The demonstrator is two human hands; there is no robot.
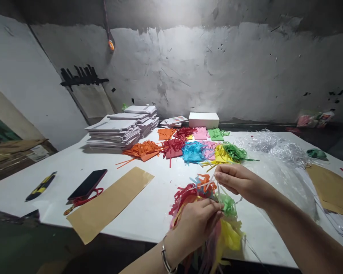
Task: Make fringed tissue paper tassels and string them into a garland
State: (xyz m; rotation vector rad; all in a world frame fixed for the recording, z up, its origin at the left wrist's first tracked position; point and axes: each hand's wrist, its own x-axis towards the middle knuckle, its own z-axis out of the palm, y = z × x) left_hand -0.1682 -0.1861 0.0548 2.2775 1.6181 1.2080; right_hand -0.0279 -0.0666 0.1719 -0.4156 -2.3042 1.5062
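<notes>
A bundle of multicoloured tissue-paper tassels (229, 234) hangs over the table's front edge, with red, orange, blue, green and yellow fringes. My left hand (196, 219), a metal bangle at its wrist, is closed around the bundle's upper part and covers much of it. Just above and to the right, my right hand (236, 179) pinches a thin white ribbon (218, 192), which runs down toward the left fingertips. Where the ribbon meets the tassels is hidden by the fingers. Behind my hands lie stacks of cut tissue-paper fringes, among them a blue one (193, 151) and an orange one (145, 150).
Piles of white packets (112, 135) stand at the back left, near a white box (203, 120). A phone (88, 184), a cutter knife (41, 186) and a brown paper strip (111, 203) lie left. Tangled white ribbon (270, 146) and brown paper (331, 190) are right.
</notes>
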